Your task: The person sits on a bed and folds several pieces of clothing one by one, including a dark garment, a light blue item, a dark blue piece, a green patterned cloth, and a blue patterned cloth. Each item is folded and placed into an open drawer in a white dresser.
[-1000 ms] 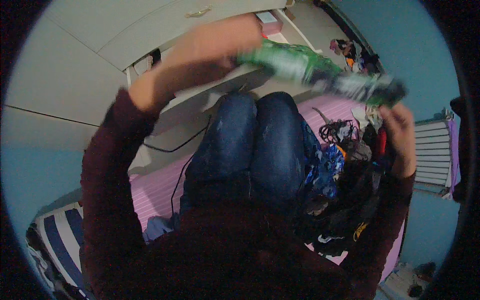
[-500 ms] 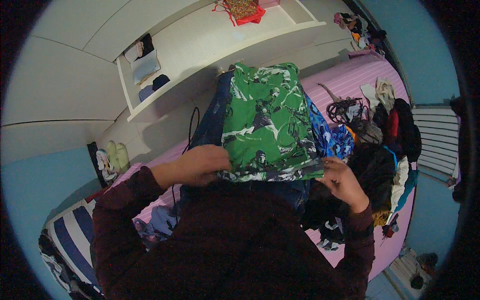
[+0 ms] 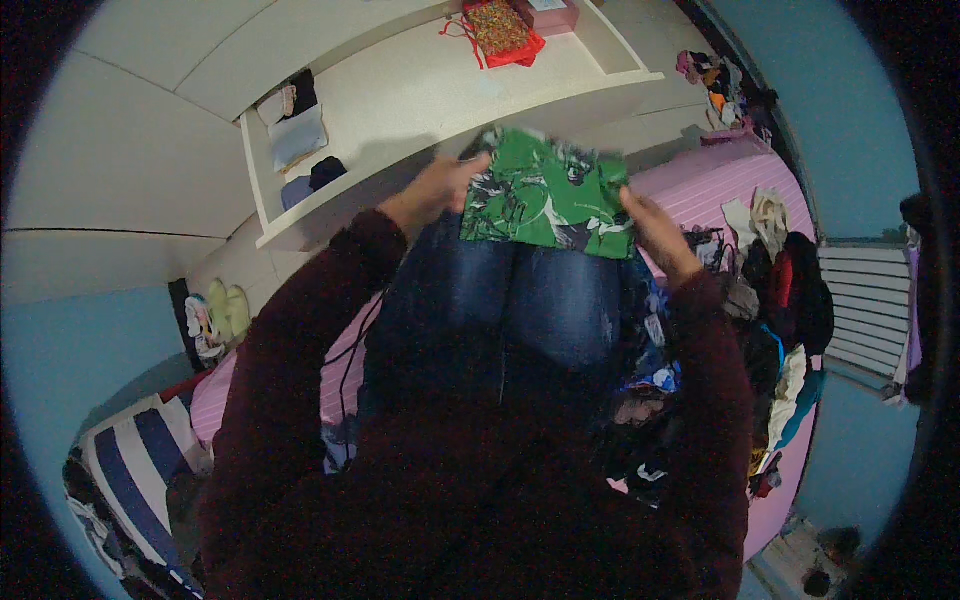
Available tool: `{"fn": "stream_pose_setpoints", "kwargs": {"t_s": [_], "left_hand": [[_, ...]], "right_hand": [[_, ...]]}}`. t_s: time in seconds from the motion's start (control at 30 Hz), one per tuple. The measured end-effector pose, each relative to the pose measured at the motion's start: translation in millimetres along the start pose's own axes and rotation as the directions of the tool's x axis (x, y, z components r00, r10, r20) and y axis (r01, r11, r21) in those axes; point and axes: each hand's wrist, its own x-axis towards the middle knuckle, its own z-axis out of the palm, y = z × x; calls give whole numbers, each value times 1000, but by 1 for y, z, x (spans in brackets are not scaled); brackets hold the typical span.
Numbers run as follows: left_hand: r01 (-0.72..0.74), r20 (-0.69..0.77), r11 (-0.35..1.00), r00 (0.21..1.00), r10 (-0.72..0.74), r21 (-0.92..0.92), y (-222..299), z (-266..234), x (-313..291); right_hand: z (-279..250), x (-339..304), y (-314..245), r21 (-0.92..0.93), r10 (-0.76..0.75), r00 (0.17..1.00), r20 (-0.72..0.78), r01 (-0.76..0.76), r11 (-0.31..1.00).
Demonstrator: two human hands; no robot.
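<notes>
A green garment (image 3: 550,200) with a black-and-white print lies doubled into a short band over my knees; its exact kind is not clear. My left hand (image 3: 443,188) grips its left side near the far corner, fingers closed and a little blurred. At the right edge, my right hand (image 3: 658,232) pinches the cloth, thumb side up. Under the garment are my legs in blue jeans (image 3: 510,310), bare of cloth from its near edge back toward me.
Beyond my knees stands a pulled-out white drawer (image 3: 400,110) holding folded clothes (image 3: 298,138) and a red drawstring pouch (image 3: 502,32). I sit on a pink striped bed (image 3: 745,180). Heaped clothes (image 3: 785,300) lie to my right. A striped cushion-like thing (image 3: 140,455) is at the left.
The garment lay spread along my thighs; its near edge has been carried away from me and folded over. Both hands have moved forward to my knees, still on the cloth.
</notes>
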Motion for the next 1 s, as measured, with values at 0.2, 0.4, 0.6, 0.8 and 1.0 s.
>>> {"fn": "stream_pose_setpoints", "kwargs": {"t_s": [0.2, 0.4, 0.6, 0.8, 1.0], "left_hand": [[-23, -118, 924, 993, -25, -383, -23, 40, -46], [-151, -47, 965, 988, 144, -216, -25, 18, -65], [21, 164, 996, 986, -35, 85, -26, 17, -111], [94, -133, 985, 988, -75, 146, -38, 13, -80], [9, -183, 781, 974, 135, 624, -59, 35, -1]], "right_hand": [[12, -46, 34, -44, -65, 994, -89, 61, 997], [16, -58, 33, -132, -120, 979, -164, 99, 986], [30, -106, 41, -457, -28, 985, -170, -54, 888], [27, -82, 36, -498, -156, 970, -189, 42, 866], [26, -30, 16, -370, 22, 989, -144, -75, 926]]}}
